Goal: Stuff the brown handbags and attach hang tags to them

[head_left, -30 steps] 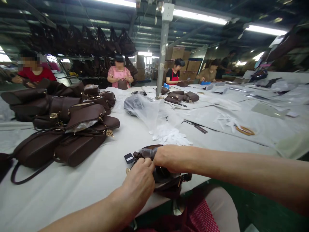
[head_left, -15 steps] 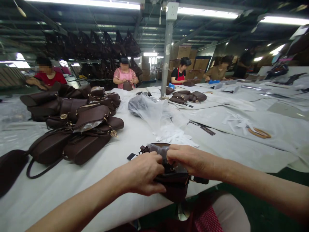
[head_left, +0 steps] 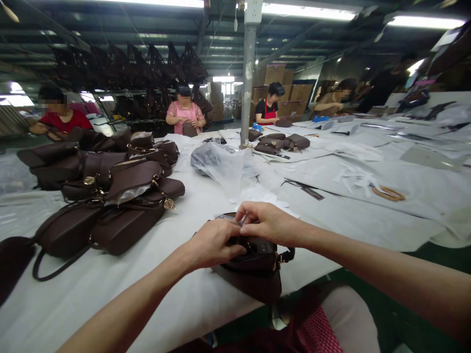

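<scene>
A dark brown handbag rests at the table's front edge, its top facing up between my hands. My left hand is closed over the bag's left upper edge, thumb on the near side. From the right, my right hand reaches across the bag's top with fingers curled and pinched close to the left fingertips. What the right fingers pinch is hidden. Clear plastic film shows at the bag's far rim. A short strap with a gold-coloured clasp sticks out on the bag's right side.
Several brown handbags are piled on the left. Ahead lie a clear plastic bag, white gloves and a hang tag. A grey post rises from the table. Several co-workers sit along the far side.
My right hand has moved left and up over the bag, nearer my left hand. The bag has shifted slightly left, and more of its front shows.
</scene>
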Demonstrator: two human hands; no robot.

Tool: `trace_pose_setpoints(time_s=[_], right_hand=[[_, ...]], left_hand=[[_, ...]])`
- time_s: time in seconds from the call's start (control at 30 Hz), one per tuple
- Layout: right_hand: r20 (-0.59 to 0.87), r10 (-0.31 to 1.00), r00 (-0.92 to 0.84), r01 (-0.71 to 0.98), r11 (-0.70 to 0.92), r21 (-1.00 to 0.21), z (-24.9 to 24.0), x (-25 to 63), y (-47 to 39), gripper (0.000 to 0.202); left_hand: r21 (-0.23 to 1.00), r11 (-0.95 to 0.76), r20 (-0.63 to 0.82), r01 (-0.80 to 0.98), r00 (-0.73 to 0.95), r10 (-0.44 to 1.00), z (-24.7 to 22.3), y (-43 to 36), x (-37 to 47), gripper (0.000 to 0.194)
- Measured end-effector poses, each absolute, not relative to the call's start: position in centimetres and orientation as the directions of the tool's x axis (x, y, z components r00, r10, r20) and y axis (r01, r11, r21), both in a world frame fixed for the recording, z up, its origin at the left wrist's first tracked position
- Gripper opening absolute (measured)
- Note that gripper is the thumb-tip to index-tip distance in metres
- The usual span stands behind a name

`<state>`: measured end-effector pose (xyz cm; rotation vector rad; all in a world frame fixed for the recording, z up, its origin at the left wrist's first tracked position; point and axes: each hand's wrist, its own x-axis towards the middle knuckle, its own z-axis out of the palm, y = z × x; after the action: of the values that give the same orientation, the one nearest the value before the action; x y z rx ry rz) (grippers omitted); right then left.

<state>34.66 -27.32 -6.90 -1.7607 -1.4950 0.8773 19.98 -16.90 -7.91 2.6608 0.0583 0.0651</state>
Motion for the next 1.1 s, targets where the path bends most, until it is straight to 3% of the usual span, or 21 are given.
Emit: trace_pose_setpoints(time_s=[0.17,0.33,0.4,0.5,0.57,0.67,0.83,0.93,1.03,1.1], right_hand=[[0.095,0.994,0.057,0.601,0.042,-0.798,-5.8,35.0,-29.1,0.040],[0.179,0.981,0.070,0.737,0.070,-0.672,-7.7,35.6,-33.5,0.078],[0.191,0.980,0.054,0.736,0.090,-0.671,-9.5,35.4,-34.3,0.076],[0.263,0.959,0.107,0.740,0.099,-0.666,-11.9,34.6,-34.1,0.045],[0.329,0.927,0.182,0.749,0.085,-0.657,-12.9,34.1,-33.7,0.024],[0.433,0.875,0.216,0.819,0.079,-0.568,-13.4,33.8,-33.2,0.012],[0.528,0.849,0.025,0.947,0.149,-0.284,-12.9,34.6,-33.1,0.005],[0.459,0.877,-0.143,0.940,0.265,-0.213,-11.8,35.0,-32.4,0.021],[0.328,0.916,-0.230,0.906,0.324,-0.271,-10.9,34.9,-31.5,0.050],[0.290,0.937,-0.194,0.901,0.287,-0.326,-10.6,34.8,-31.0,0.059]], left_hand=[[0.408,-0.901,0.353,0.149,0.884,0.306,-10.5,-17.6,18.9,0.010],[0.518,-0.833,0.536,0.196,0.684,0.495,-12.5,-17.8,18.6,0.012],[0.561,-0.801,0.561,0.208,0.617,0.553,-12.9,-17.9,18.8,0.012],[0.585,-0.786,0.624,0.200,0.509,0.593,-13.0,-18.2,19.2,0.013],[0.602,-0.778,0.639,0.180,0.476,0.604,-12.8,-18.1,19.3,0.015],[0.642,-0.739,0.579,0.204,0.503,0.642,-12.5,-17.4,19.0,0.017],[0.660,-0.723,0.494,0.205,0.606,0.623,-12.0,-15.9,18.6,0.017],[0.683,-0.707,0.489,0.183,0.604,0.629,-12.1,-15.8,19.0,0.014],[0.720,-0.676,0.505,0.158,0.549,0.666,-12.8,-16.0,19.4,0.013],[0.749,-0.651,0.517,0.122,0.508,0.689,-13.3,-16.1,19.5,0.014]])
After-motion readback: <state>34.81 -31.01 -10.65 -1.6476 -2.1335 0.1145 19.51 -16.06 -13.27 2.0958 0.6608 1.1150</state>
